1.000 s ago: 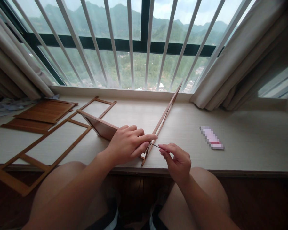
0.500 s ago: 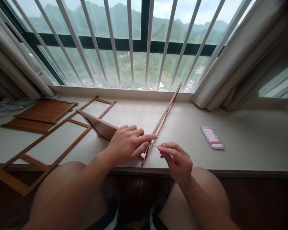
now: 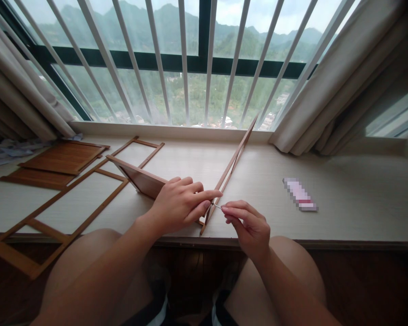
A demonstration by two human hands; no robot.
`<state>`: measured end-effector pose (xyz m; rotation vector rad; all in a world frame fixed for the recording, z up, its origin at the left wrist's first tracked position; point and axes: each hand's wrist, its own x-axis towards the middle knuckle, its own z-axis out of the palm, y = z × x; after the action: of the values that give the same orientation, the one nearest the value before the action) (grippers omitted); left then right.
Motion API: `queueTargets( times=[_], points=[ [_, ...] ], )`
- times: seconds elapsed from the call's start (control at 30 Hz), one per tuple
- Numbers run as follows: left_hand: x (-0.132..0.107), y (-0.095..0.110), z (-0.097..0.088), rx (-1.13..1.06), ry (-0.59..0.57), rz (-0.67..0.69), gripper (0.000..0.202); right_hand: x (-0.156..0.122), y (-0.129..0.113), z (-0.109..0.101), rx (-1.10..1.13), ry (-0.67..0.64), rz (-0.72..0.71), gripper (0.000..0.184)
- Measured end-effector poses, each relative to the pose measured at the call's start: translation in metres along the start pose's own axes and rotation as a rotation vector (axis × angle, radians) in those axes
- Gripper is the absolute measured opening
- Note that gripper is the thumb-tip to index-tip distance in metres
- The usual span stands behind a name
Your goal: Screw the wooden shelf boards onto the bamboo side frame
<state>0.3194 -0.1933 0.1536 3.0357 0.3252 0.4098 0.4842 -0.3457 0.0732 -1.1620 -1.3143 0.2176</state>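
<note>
A wooden panel (image 3: 139, 179) stands tilted on edge, meeting a slim wooden frame (image 3: 236, 156) that stands on its side, its far end toward the window. My left hand (image 3: 178, 203) is closed over the corner where they meet, index finger stretched across the frame's top. Between thumb and fingertips, my right hand (image 3: 251, 226) pinches a thin metal rod (image 3: 217, 206). The rod's far end points into the frame right by my left thumb; its tip is hidden, so I cannot tell what it engages.
To the left, a ladder-like wooden frame (image 3: 98, 210) lies partly over the ledge's (image 3: 347, 199) front edge. Stacked wooden panels (image 3: 64, 158) lie beyond it, near crumpled papers (image 3: 17, 148). A blurred-out pink item (image 3: 299, 195) lies at right. Curtains (image 3: 326, 90) flank the barred window.
My right hand has shifted very slightly left with the rod. My left hand and the wooden parts keep their places.
</note>
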Motion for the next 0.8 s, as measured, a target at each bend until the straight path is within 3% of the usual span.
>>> queueTargets(
  times=[0.33, 0.8],
  points=[
    [0.0008, 0.0, -0.0001, -0.004, -0.013, -0.007, 0.04, 0.0026, 0.0, 0.0019, 0.107, -0.029, 0.061, 0.031],
    [0.0006, -0.0001, 0.0002, -0.012, 0.005, 0.009, 0.04, 0.0026, 0.0026, 0.0031, 0.035, -0.066, 0.108, 0.026]
  ],
)
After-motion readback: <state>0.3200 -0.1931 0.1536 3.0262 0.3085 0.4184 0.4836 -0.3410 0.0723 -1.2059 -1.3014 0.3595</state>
